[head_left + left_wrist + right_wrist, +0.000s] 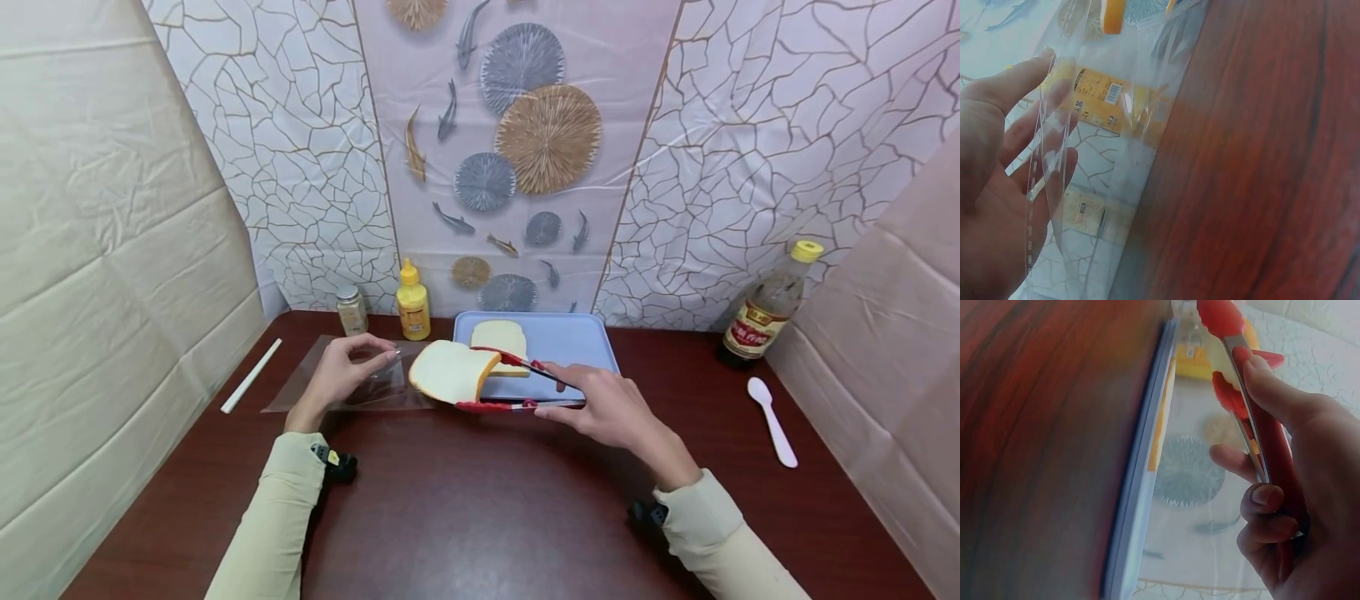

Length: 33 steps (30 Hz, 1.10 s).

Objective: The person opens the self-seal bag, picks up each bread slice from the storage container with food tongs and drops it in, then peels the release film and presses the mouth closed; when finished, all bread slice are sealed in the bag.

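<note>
My left hand (333, 375) pinches the mouth edge of a clear plastic bag (390, 383), thumb against forefinger. In the left wrist view the bag (1129, 147) stands up from the table beside my fingers. My right hand (607, 408) grips tongs (1266, 431) with red tips. Between those tips sits a white slice of bread (450, 371) with an orange-yellow crust, its left end close to the bag's opening. Another bread slice (498, 336) lies on the light blue tray (573, 350) behind it.
A yellow squeeze bottle (413, 308) and a small lidded jar (351, 311) stand at the back left. On the left lies a white stick (252, 375). To the right are a white spoon (772, 423) and a yellow-capped sauce bottle (765, 312). Patterned cloth walls surround the table.
</note>
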{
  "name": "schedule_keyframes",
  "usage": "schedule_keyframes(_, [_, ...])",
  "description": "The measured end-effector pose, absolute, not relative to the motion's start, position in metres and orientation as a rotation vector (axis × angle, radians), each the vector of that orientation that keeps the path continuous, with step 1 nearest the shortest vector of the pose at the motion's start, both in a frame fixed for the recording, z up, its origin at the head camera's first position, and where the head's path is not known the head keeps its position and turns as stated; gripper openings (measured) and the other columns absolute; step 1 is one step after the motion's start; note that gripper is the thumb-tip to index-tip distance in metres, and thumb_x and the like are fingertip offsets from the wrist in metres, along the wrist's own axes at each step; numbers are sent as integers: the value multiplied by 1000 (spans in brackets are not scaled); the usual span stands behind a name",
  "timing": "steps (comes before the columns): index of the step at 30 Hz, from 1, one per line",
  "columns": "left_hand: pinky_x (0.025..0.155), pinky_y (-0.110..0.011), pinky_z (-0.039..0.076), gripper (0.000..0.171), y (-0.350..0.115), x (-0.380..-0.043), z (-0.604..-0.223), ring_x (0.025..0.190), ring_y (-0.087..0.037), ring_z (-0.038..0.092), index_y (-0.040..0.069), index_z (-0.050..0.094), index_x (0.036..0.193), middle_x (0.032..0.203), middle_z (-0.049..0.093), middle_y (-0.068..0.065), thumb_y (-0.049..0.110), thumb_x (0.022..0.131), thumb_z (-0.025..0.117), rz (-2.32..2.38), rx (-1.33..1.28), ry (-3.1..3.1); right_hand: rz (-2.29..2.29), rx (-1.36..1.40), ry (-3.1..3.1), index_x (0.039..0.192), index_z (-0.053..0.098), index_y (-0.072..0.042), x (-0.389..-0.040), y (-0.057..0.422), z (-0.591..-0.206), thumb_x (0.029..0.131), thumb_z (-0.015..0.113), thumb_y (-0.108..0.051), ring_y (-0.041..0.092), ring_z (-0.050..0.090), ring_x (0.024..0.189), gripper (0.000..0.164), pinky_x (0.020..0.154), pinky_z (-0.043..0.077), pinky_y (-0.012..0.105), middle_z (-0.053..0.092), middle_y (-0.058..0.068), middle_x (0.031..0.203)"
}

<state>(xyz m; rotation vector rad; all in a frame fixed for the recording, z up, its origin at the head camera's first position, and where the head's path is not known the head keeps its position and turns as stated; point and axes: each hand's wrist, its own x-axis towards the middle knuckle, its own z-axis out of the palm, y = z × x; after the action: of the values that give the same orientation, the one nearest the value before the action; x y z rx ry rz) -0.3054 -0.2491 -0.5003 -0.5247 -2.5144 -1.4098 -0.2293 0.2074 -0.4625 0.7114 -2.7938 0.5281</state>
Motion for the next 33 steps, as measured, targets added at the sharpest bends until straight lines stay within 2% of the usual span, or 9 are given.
schedule_keyframes(6, [95, -25, 58, 20, -248, -305, -503, 111, -9, 75, 21, 82, 112, 116, 82, 2, 37, 99, 81, -1422, -550, -2515, 555, 782, -2784, 151, 66, -30, -232, 200, -463, 91, 79, -67, 25, 74, 119, 72, 92, 61, 51, 75, 2, 140])
schedule_keyframes(12, [91, -22, 58, 18, -246, -306, -506, 107, -8, 75, 14, 82, 112, 114, 82, -4, 28, 100, 81, -1468, -627, -2498, 608, 803, -2816, 149, 67, -27, -241, 194, -462, 92, 80, -63, 23, 73, 104, 69, 84, 57, 42, 79, 0, 129])
schedule_keyframes(16, [88, -21, 58, 16, -245, -307, -505, 106, -8, 75, 13, 82, 113, 117, 81, -7, 25, 101, 80, -1516, -652, -2486, 597, 796, -2827, 149, 67, -29, -244, 190, -461, 92, 79, -64, 21, 73, 110, 68, 86, 58, 43, 77, 0, 137])
schedule_keyframes(18, [80, -22, 57, 19, -244, -307, -505, 101, -8, 74, 10, 81, 114, 120, 81, -10, 24, 102, 79, -1544, -644, -2476, 591, 797, -2833, 149, 67, -30, -245, 188, -460, 92, 78, -65, 21, 74, 113, 68, 87, 59, 45, 76, 0, 139])
schedule_keyframes(23, [82, -21, 58, 25, -243, -308, -504, 104, -8, 74, 3, 79, 117, 124, 79, -15, 23, 102, 79, -1575, -634, -2439, 582, 803, -2835, 149, 67, -33, -245, 186, -460, 93, 77, -66, 23, 74, 118, 65, 87, 60, 48, 76, -1, 139])
schedule_keyframes(25, [91, -21, 58, 24, -243, -309, -504, 109, -10, 76, 3, 79, 116, 123, 80, -14, 22, 102, 79, -1583, -650, -2432, 579, 807, -2829, 148, 67, -35, -245, 184, -461, 93, 77, -66, 22, 74, 118, 64, 86, 60, 48, 76, -2, 138])
schedule_keyframes(30, [91, -22, 59, 18, -242, -309, -503, 111, -17, 76, 7, 79, 116, 122, 81, -8, 20, 103, 77, -1598, -689, -2444, 580, 828, -2826, 147, 68, -35, -248, 175, -464, 92, 78, -66, 21, 75, 118, 63, 88, 61, 48, 76, -2, 138])
schedule_keyframes(33, [90, -21, 58, 17, -241, -309, -503, 113, -21, 77, 6, 78, 116, 123, 81, -11, 18, 104, 76, -1599, -712, -2451, 594, 830, -2839, 147, 68, -33, -251, 167, -466, 93, 78, -65, 22, 74, 118, 64, 90, 61, 50, 75, 0, 140])
